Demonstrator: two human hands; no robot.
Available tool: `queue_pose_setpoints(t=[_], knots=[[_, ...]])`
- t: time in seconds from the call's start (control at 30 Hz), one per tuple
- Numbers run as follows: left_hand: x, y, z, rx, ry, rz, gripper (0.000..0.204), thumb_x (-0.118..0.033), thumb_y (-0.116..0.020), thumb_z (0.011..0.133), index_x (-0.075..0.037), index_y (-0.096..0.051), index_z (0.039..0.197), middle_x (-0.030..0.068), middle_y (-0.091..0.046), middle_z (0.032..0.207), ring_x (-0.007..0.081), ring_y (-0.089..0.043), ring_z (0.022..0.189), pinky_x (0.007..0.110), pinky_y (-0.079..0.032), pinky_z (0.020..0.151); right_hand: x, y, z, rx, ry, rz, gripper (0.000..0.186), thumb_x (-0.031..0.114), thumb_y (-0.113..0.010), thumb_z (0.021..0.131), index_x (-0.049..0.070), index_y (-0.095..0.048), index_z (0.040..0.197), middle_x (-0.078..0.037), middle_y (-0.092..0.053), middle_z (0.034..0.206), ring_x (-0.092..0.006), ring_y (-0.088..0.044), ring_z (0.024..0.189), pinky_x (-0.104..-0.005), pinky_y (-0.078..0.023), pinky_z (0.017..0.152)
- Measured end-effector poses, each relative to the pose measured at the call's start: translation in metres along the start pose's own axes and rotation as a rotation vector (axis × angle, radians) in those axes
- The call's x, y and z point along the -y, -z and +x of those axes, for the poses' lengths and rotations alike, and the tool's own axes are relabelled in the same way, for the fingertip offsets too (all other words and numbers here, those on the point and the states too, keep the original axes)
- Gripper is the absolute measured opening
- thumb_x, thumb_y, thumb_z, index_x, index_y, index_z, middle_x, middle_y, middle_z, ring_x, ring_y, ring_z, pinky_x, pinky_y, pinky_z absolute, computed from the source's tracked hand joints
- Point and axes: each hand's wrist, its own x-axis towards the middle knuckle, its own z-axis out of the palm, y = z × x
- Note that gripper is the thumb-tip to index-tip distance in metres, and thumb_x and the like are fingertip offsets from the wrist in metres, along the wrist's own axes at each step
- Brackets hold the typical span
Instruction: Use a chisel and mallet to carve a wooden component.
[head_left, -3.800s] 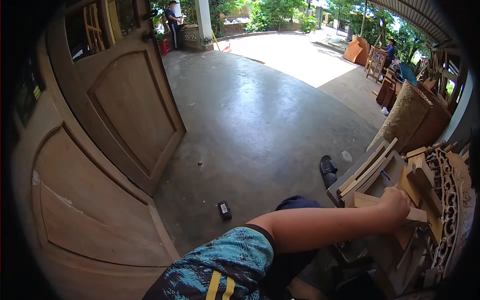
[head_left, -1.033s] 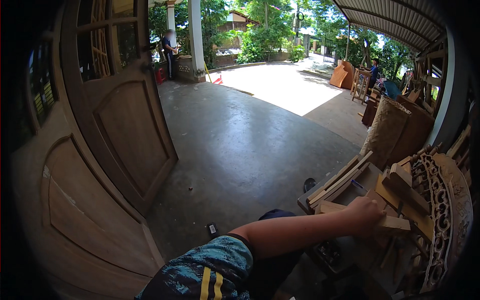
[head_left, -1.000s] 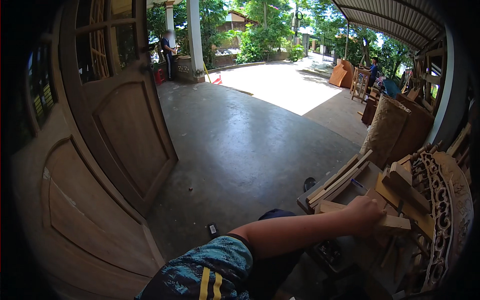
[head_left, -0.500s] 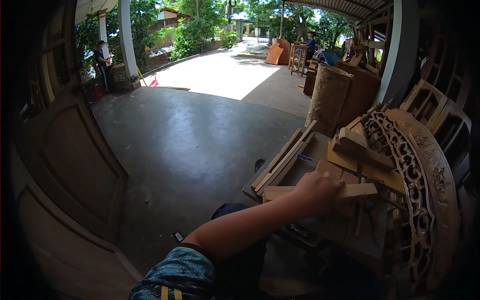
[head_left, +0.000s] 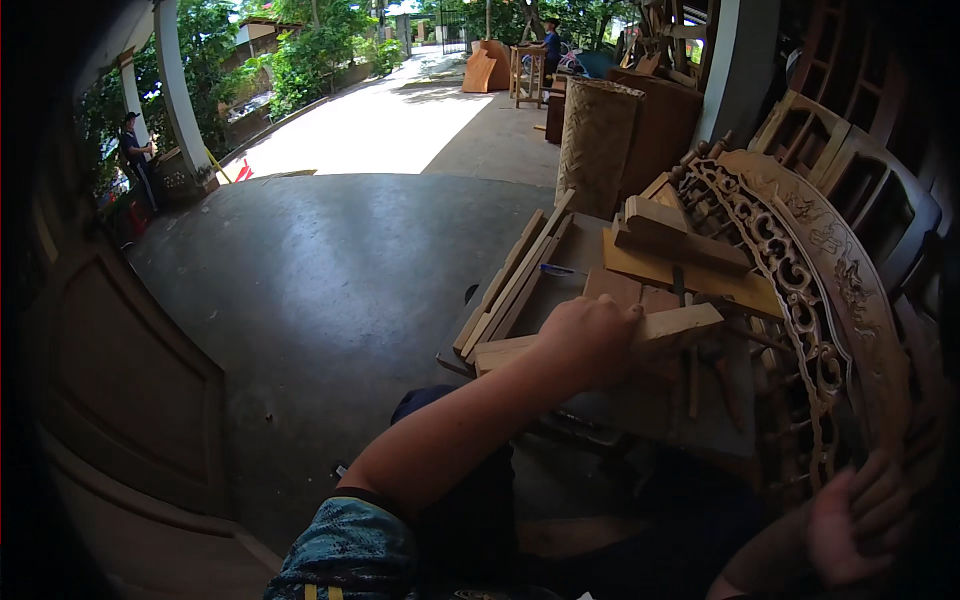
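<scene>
My left hand (head_left: 588, 342) is closed over the middle of a pale wooden bar (head_left: 690, 322), which lies across the grey-topped worktable (head_left: 582, 243). My right hand (head_left: 862, 525) is low at the right, beside the carved furniture, with its thumb apart from the fingers and nothing visible in it. Just beyond the left hand lie a flat reddish-brown wood piece (head_left: 612, 286) and a blue pen (head_left: 560, 270). A dark narrow tool (head_left: 680, 287) lies past the bar. Nearer me, a slim wooden-handled tool (head_left: 694, 385) rests on the table.
Long wooden strips (head_left: 515, 280) line the table's left edge. Stacked wood blocks (head_left: 670, 228) lie at its far right. A carved openwork backrest (head_left: 815, 250) stands on the right, a rolled woven mat (head_left: 592, 140) behind, a panelled door (head_left: 140, 370) leftward. Two people are far off.
My right hand has come into view at the lower right. The view has swung right and down, shifting the scene leftward and up. My left hand stays on the wooden bar.
</scene>
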Motion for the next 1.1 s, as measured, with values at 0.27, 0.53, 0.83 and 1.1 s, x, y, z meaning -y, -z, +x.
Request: queue_pose_setpoints(t=[0.27, 0.53, 0.83, 1.1], knots=[[-0.006, 0.007, -0.001, -0.017, 0.028, -0.040, 0.058, -0.045, -0.069, 0.093, -0.003, -0.065, 0.134, 0.0235, -0.071, 0.098, 0.0390, -0.071, 0.096, 0.049, -0.055, 0.085, -0.125, -0.021, -0.020, 0.122, -0.666, 0.244, 0.029, 0.019, -0.064, 0.102, 0.014, -0.045, 0.080, 0.005, -0.036, 0.056, -0.0062, -0.025, 0.045, -0.0271, -0.024, 0.045], [-0.001, 0.010, -0.006, -0.015, 0.007, -0.074, 0.060, -0.044, -0.070, 0.093, 0.001, -0.065, 0.133, 0.0251, -0.070, 0.100, 0.0405, -0.068, 0.099, 0.048, -0.053, 0.087, -0.158, -0.046, -0.038, 0.057, -0.831, 0.125, 0.035, 0.027, -0.078, 0.094, 0.011, -0.052, 0.076, 0.005, -0.047, 0.061, -0.0042, -0.045, 0.050, -0.0232, -0.036, 0.046], [0.005, 0.009, -0.014, -0.042, -0.010, -0.076, 0.057, -0.046, -0.069, 0.092, -0.003, -0.066, 0.129, 0.0215, -0.071, 0.098, 0.0398, -0.070, 0.097, 0.049, -0.054, 0.086, -0.170, -0.069, -0.046, 0.075, -0.833, 0.054, 0.036, 0.025, -0.066, 0.103, 0.014, -0.041, 0.080, 0.005, -0.035, 0.058, -0.0054, -0.024, 0.047, -0.0258, -0.024, 0.046], [0.006, 0.005, -0.016, -0.053, -0.002, -0.030, 0.054, -0.043, -0.070, 0.092, -0.006, -0.065, 0.131, 0.0205, -0.070, 0.097, 0.0394, -0.072, 0.087, 0.049, -0.056, 0.078, -0.176, -0.072, -0.050, 0.014, -0.844, -0.010, 0.037, 0.030, -0.070, 0.101, 0.014, -0.044, 0.081, 0.005, -0.037, 0.059, -0.0051, -0.031, 0.047, -0.0247, -0.027, 0.045]])
